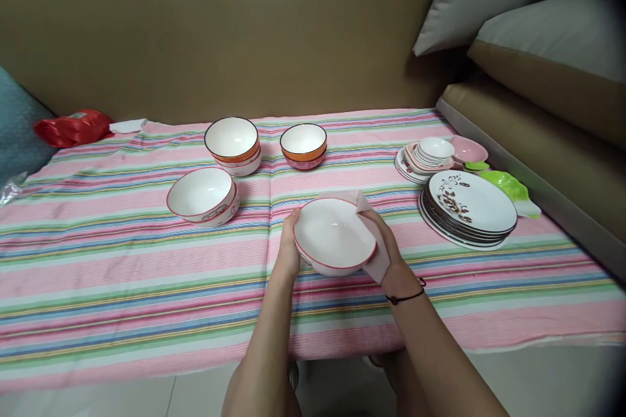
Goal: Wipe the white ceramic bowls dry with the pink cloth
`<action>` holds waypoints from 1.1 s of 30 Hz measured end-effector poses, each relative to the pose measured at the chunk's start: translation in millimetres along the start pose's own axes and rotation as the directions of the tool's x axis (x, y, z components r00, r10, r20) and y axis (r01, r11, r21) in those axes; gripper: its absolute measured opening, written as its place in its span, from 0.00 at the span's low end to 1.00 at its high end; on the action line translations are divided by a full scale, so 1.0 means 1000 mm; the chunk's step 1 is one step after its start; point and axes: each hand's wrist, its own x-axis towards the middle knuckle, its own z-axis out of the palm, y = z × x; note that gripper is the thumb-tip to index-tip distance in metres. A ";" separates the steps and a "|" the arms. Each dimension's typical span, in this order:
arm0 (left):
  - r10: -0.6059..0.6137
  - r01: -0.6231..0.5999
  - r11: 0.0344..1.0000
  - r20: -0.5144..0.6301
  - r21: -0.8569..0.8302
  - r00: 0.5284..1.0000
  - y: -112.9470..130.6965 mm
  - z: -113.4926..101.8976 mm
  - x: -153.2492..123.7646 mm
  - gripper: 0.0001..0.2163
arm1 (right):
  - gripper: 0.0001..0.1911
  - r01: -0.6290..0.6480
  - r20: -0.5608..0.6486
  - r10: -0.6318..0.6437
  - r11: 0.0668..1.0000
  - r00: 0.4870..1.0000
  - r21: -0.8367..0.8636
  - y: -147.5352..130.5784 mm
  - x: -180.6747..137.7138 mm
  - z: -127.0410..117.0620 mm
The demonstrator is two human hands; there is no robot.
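Note:
A white bowl with a red rim is held over the striped cloth, tilted a little toward me. Its left side is gripped by my left hand, thumb at the rim. On the right side, my right hand presses a pale pink wiping cloth against the bowl, and part of that cloth shows behind the far rim. The fingers under the bowl are hidden. Left of my hands stands a similar red-rimmed bowl, stacked on another.
Behind are stacked orange-banded bowls and smaller stacked bowls. To the right lie a pile of flowered plates, small white dishes, a pink dish and a green leaf-shaped dish. A red bag lies far left.

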 end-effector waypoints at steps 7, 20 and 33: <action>0.062 -0.100 0.973 0.185 0.207 0.981 0.007 -0.016 0.008 0.22 | 0.17 -0.106 0.137 0.133 0.977 0.982 -0.187 0.007 0.006 -0.004; -0.129 0.069 0.978 0.311 0.196 0.942 0.009 -0.003 -0.019 0.19 | 0.16 0.216 -0.233 -0.466 0.723 0.854 -0.656 0.008 0.018 -0.009; 0.340 -0.339 0.940 -0.026 0.027 0.940 -0.012 -0.004 -0.006 0.23 | 0.21 0.304 -0.227 -0.393 0.888 0.891 -0.344 0.015 0.005 -0.003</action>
